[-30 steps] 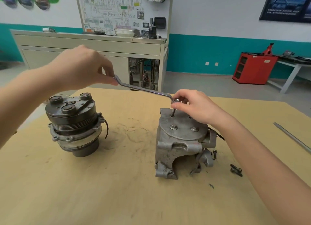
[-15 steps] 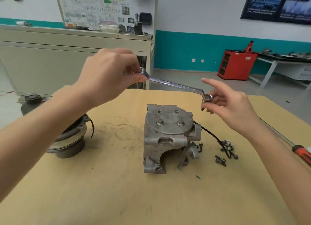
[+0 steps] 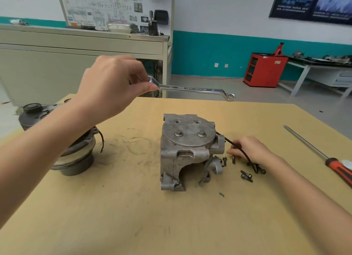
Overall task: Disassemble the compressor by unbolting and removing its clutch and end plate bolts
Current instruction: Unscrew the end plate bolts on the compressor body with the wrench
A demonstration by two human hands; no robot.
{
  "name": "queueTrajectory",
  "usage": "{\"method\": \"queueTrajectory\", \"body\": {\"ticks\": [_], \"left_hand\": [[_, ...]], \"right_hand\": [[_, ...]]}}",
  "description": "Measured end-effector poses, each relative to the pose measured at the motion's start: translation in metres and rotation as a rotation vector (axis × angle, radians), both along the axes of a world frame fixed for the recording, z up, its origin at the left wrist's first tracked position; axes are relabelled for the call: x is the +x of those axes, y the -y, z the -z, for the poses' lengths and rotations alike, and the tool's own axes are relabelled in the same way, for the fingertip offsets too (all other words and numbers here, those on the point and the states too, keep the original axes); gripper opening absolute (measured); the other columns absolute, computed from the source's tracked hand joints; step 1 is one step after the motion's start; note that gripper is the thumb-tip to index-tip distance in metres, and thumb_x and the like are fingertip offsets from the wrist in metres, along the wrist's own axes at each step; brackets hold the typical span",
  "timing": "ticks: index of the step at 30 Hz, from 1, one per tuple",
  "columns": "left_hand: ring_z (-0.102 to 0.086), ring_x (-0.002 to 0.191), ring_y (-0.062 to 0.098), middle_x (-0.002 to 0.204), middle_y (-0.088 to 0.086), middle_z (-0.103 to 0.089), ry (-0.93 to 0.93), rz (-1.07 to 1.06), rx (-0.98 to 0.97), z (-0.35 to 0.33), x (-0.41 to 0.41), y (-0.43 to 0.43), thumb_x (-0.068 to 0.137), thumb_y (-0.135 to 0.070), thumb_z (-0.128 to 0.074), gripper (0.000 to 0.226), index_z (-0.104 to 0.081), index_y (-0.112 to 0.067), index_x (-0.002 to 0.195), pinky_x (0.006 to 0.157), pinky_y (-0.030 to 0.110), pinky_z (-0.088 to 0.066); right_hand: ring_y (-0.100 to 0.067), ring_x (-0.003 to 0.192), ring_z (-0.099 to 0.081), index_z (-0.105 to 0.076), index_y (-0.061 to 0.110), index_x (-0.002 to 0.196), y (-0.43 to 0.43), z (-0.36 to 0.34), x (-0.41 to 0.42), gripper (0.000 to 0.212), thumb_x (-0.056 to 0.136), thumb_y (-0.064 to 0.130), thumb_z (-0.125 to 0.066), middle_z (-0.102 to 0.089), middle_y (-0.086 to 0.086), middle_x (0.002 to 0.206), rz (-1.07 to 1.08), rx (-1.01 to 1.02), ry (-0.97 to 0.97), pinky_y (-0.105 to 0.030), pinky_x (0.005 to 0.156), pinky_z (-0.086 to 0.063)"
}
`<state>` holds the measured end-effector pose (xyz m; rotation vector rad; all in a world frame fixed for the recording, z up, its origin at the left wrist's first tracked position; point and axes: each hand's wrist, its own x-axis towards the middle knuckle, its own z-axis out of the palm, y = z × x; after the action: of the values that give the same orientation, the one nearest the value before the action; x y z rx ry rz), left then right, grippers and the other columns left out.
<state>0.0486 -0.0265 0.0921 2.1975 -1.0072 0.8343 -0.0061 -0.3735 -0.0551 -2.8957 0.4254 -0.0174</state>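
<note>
Compressor (image 3: 187,150) mid-bench, heavy stiff casting, should stay put; 2 plate bolts (image 3: 179,133) to go; left hand (image 3: 114,87) pinches wrench (image 3: 192,89) end, right hand (image 3: 249,150) down at loose bolts (image 3: 246,175), grip can't tell, so take small, likely slick bolts by heads.

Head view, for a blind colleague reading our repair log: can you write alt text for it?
A person's left hand holds a ring spanner raised over a wooden table, where a compressor stands with two bolts in its end plate and two holes empty. The right hand is down beside it among loose bolts.
</note>
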Motion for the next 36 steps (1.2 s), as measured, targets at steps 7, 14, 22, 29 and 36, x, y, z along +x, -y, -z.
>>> {"method": "queueTrajectory", "body": {"ticks": [7, 14, 22, 29, 36], "left_hand": [[-0.059, 0.077, 0.026, 0.084, 0.002, -0.065, -0.024, -0.029, 0.022, 0.004, 0.002, -0.005, 0.083, -0.036, -0.07, 0.024, -0.072, -0.012, 0.085, 0.07, 0.048, -0.053], [-0.057, 0.072, 0.023, 0.083, 0.0, -0.065, -0.007, -0.042, -0.001, 0.003, 0.002, -0.018, 0.082, -0.035, -0.069, 0.024, -0.072, -0.011, 0.085, 0.068, 0.05, -0.054], [-0.045, 0.059, -0.004, 0.072, -0.009, -0.061, -0.042, -0.123, 0.081, 0.037, -0.019, -0.034, 0.078, -0.03, -0.076, 0.016, -0.065, -0.023, 0.069, 0.05, 0.022, -0.036], [-0.047, 0.061, 0.0, 0.072, -0.016, -0.058, -0.13, -0.131, 0.119, 0.045, -0.012, -0.042, 0.078, -0.033, -0.074, 0.017, -0.06, -0.028, 0.069, 0.052, 0.027, -0.037], [-0.053, 0.065, -0.006, 0.07, -0.019, -0.058, -0.113, -0.06, 0.07, 0.036, -0.013, -0.049, 0.072, -0.051, -0.055, 0.021, -0.059, -0.03, 0.069, 0.054, 0.024, -0.04]], "right_hand": [[-0.017, 0.076, -0.056, -0.062, 0.022, 0.103, 0.002, -0.004, 0.0, 0.025, 0.093, 0.043, -0.053, -0.061, 0.002, 0.084, 0.071, 0.002, 0.075, -0.029, 0.065, -0.044], [-0.005, 0.041, -0.039, -0.068, 0.027, 0.076, 0.007, -0.049, -0.043, 0.022, 0.092, 0.026, -0.053, -0.061, 0.007, 0.059, 0.202, 0.384, 0.76, -0.016, 0.041, -0.031], [0.002, 0.068, -0.053, -0.064, 0.034, 0.11, -0.065, -0.052, -0.055, 0.025, 0.089, 0.023, -0.056, -0.062, 0.015, 0.082, -0.152, 0.628, 0.79, -0.011, 0.062, -0.045], [0.002, 0.084, -0.051, -0.07, 0.02, 0.107, -0.095, -0.065, -0.034, 0.023, 0.085, 0.014, -0.067, -0.062, 0.008, 0.094, -0.363, 0.38, 0.595, -0.005, 0.071, -0.034], [0.001, 0.091, -0.051, -0.069, 0.024, 0.1, -0.094, -0.075, -0.03, 0.016, 0.086, 0.018, -0.066, -0.062, 0.01, 0.092, -0.383, 0.323, 0.559, -0.004, 0.073, -0.032]]}}
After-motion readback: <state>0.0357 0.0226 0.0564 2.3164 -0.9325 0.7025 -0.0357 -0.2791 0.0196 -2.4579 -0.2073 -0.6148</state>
